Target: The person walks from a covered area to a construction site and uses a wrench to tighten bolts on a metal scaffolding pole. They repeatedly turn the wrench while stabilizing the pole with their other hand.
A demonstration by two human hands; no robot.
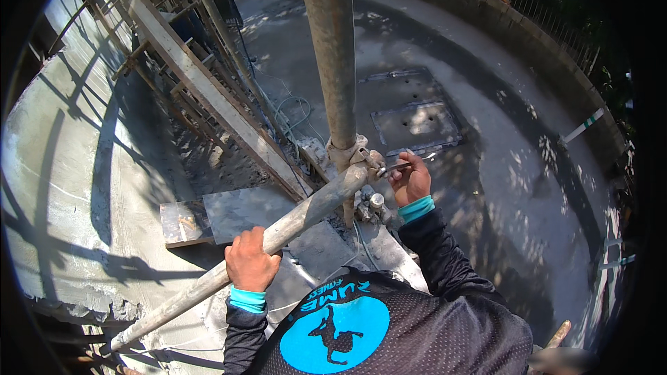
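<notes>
Gripping the sloping pipe (306, 216) near mid-length with the left hand (251, 260), fingers closed over the top; presumably so placed to steady the pipe and limit rolling while leaving the upper end free to work on. Holding the wrench (398, 166) with the right hand (411, 182), closed around the shaft between thumb and fingers, one end at the clamp (344, 151); probably gripped away from that end for leverage. Too small to tell whether seated on a nut.

Locate the clamp at the upper end of the sloping pipe, around the upright pole (329, 48); apparently positioned there to join pole and pipe. Locate the lower end of the pipe at the far left, near the chipped edge of the concrete surface (73, 226); unclear whether supported by that edge. Note the second clamp (376, 201) just below the joint, beside the upright pole; not possible to tell whether fastened to it.

Observe the grey board (243, 210) beyond the left hand, with the small dark board (172, 220) at its left edge, carrying scraps. Observe also the long plank (198, 83), running diagonally, lower end near the far right corner of the grey board.
</notes>
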